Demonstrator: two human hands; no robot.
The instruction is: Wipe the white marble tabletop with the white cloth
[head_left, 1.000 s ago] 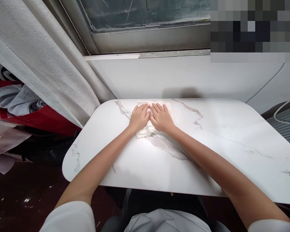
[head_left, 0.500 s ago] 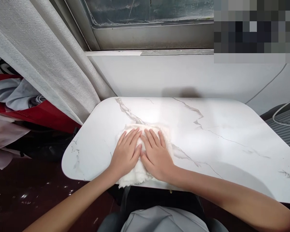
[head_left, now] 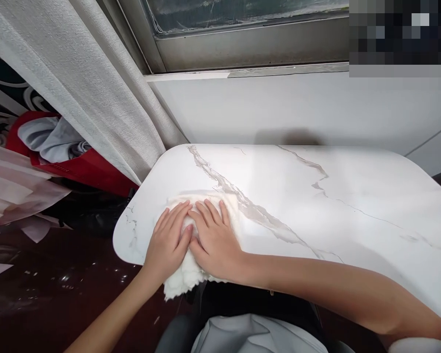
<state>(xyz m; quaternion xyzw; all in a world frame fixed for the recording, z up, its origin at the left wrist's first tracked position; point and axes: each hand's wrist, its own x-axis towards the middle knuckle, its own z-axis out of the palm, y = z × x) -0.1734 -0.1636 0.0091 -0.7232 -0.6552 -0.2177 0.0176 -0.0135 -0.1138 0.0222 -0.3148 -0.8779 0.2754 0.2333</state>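
A cream, fluffy cloth (head_left: 189, 274) lies spread on the white marble-patterned table (head_left: 360, 181), toward its left end. Its ragged near edge hangs over the table's front. My left hand (head_left: 168, 242) rests flat on the left half of the cloth, fingers stretched out and pointing away from me. Beside it, my right hand (head_left: 216, 240) presses flat on the cloth too, its fingers spread a little. The two thumbs come close together in the middle. Neither hand grips the cloth; both palms cover much of it.
A pale curtain (head_left: 84, 83) hangs at the left, beside a metal-framed window (head_left: 250, 46) above a white wall panel (head_left: 220, 108). Farther left, a red bin or bag (head_left: 91, 169) holds folded grey fabric (head_left: 47, 137). Dark, shiny floor (head_left: 77, 289) shows below.
Both hands have slid left and slightly toward me with the cloth, nearer the table's left end. The camera view has shifted a little to the left.
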